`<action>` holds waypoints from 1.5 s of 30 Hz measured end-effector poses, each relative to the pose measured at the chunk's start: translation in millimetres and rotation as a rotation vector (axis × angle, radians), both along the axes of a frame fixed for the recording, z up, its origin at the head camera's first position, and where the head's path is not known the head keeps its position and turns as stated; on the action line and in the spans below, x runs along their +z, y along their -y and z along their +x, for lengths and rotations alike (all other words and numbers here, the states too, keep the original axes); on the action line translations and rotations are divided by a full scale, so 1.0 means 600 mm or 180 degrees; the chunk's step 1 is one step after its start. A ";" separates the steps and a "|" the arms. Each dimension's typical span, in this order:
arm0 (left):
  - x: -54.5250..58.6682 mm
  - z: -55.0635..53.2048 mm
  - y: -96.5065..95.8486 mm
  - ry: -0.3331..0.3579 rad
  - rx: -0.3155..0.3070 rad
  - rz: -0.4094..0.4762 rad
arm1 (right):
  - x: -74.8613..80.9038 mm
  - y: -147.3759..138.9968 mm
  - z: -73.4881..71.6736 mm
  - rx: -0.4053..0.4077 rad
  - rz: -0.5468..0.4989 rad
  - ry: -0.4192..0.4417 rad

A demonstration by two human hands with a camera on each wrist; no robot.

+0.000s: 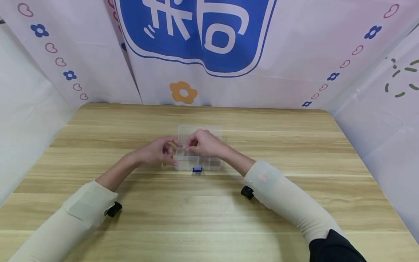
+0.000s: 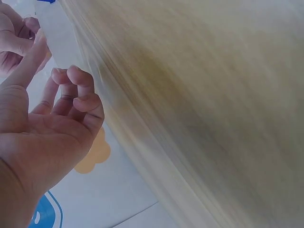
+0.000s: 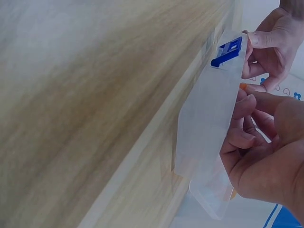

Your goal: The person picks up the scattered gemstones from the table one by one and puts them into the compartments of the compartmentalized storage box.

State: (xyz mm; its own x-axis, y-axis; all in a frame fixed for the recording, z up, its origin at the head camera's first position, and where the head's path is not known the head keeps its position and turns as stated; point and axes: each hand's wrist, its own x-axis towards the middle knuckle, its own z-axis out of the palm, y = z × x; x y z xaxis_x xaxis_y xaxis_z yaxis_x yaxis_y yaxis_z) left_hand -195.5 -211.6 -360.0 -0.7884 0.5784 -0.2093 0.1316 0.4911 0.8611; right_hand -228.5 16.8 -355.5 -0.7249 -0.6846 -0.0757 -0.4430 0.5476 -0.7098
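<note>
A clear plastic compartment box (image 1: 214,163) with a blue latch (image 1: 197,170) lies on the table, its clear lid (image 1: 216,131) raised at the back. My left hand (image 1: 156,151) holds the box's left end, thumb at the front corner and index finger toward the back; the other fingers are curled. Over the left compartments, my right hand (image 1: 206,143) has thumb and index finger together, pointing down. In the right wrist view a tiny orange piece (image 3: 243,86) shows at the right fingertips, mostly hidden by them. The box's front wall (image 3: 204,118) faces that camera.
The wooden table (image 1: 196,211) reaches back to a white printed backdrop (image 1: 262,91) with an orange flower (image 1: 183,92). White sheets (image 1: 370,120) flank both sides. Beige sleeves (image 1: 281,196) cover the forearms, with a small black device (image 1: 247,192) at each wrist.
</note>
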 end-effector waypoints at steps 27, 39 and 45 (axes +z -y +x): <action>0.004 0.004 -0.003 -0.0001 0.0010 0.0012 | 0.012 -0.056 0.002 0.0018 -0.0220 -0.0186; 0.001 0.001 0.000 0.0031 -0.0010 0.0010 | 0.015 -0.114 0.004 -0.0149 -0.0143 -0.0160; 0.001 0.001 0.000 0.0047 -0.0036 0.0037 | 0.014 -0.139 0.013 -0.0223 -0.0115 -0.0176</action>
State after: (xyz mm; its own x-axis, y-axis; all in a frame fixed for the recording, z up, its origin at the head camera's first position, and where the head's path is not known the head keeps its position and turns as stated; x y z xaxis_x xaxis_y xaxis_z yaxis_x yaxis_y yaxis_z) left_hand -194.9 -211.6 -359.5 -0.7786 0.5898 -0.2143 0.1243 0.4797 0.8686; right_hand -220.9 100.5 -347.1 -0.7735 -0.6338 -0.0106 -0.4436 0.5531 -0.7052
